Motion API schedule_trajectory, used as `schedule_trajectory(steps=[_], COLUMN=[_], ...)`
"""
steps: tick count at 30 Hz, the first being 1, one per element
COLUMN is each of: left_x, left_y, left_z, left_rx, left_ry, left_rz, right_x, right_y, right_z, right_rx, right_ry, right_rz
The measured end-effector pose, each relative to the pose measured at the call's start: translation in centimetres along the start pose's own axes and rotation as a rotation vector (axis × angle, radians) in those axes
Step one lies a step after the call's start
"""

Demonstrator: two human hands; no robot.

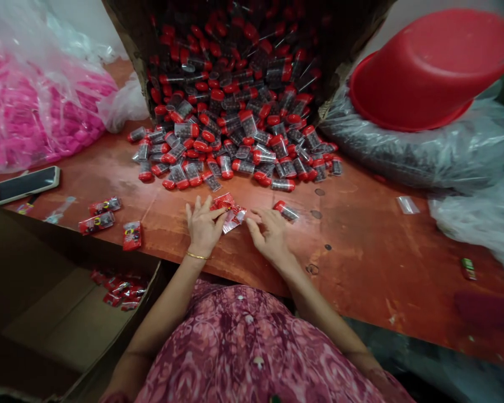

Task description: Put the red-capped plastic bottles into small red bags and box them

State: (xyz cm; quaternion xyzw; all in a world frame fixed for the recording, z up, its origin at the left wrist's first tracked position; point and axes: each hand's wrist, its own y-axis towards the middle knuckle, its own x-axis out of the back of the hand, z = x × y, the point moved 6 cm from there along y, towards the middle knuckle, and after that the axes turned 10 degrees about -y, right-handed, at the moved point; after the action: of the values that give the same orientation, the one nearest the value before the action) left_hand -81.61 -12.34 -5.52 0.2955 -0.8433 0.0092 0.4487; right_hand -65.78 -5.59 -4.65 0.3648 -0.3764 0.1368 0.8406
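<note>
A small red and clear printed plastic packet [234, 219] lies at the front of the table between my hands. My left hand [204, 226], with a gold bangle at the wrist, has thumb and index finger closed on the packet's left part; its other fingers stretch forward. My right hand [271, 232] is at the packet's right edge, fingers bent and the thumb apart from them. Whether its thumb touches the packet is unclear. Just beyond the right hand's knuckles lies a clear container with a red cap [286, 211], dark pieces inside.
A heap of red-capped containers [235, 134] spills from a carton ahead. Several filled red packets [96, 223] lie left, above an open cardboard box [67, 330] holding more. A phone [25, 186], a bag of pink pieces [37, 106] and a red tub [428, 73] flank the work area.
</note>
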Motion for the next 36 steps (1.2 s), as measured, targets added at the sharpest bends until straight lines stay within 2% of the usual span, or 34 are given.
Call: schedule_trajectory(steps=[3, 7, 9, 11, 13, 14, 17, 19, 22, 25, 27, 29, 31, 33, 36], left_x=[0.6, 1.6, 1.9, 2.1, 1.9, 1.4, -1.1, -2.2, -2.6, -2.5, -2.4, -2.4, -2.3, -2.3, -2.7], left_y=[0.1, 0.0, -0.1, -0.3, -0.6, -0.7, -1.3, -1.6, -2.1, -2.2, -2.1, -2.0, -1.8, -1.7, -1.8], left_z=[-0.1, -1.3, -2.1, -2.4, -1.9, -1.6, -1.5, -2.0, -2.4, -2.6, -2.5, -2.3, -1.9, -1.7, -1.9], left_rx=[-0.004, -0.049, -0.067, -0.029, 0.093, 0.173, 0.401, 0.532, 0.724, 0.802, 0.813, 0.833, 0.857, 0.879, 0.915], left_ry=[-0.013, -0.052, -0.090, -0.177, -0.363, -0.500, -0.983, -1.220, -1.371, -1.436, -1.464, -1.464, -1.459, -1.464, -1.474], left_rz=[-0.032, -0.063, -0.072, -0.115, -0.152, -0.131, 0.051, 0.113, 0.086, 0.051, 0.038, 0.038, 0.025, 0.013, 0.055], right_x=[-1.6, -4.2, -5.0, -5.0, -4.6, -4.3, -3.2, -2.9, -3.0, -3.2, -2.6, -1.1, 0.8, 2.0, 2.0], right_y=[0.7, 1.0, 1.0, 1.1, 1.0, 1.0, 0.7, 0.5, 0.0, -0.3, -0.3, -0.2, -0.1, -0.3, -0.9], right_z=[1.6, 1.3, 1.0, 0.6, 0.2, 0.0, 0.0, 0.3, 1.1, 1.3, 0.8, -0.7, -3.2, -6.4, -10.3], right_rx=[-0.087, -0.351, -0.456, -0.524, -0.565, -0.574, -0.563, -0.533, -0.491, -0.475, -0.426, -0.326, -0.213, -0.162, -0.154], right_ry=[0.148, 0.497, 0.684, 0.773, 0.767, 0.751, 0.702, 0.676, 0.682, 0.701, 0.656, 0.485, 0.180, -0.147, -0.378], right_rz=[0.105, 0.267, 0.280, 0.221, 0.156, 0.129, 0.066, 0.047, 0.057, 0.087, 0.128, 0.138, 0.107, 0.138, 0.234])
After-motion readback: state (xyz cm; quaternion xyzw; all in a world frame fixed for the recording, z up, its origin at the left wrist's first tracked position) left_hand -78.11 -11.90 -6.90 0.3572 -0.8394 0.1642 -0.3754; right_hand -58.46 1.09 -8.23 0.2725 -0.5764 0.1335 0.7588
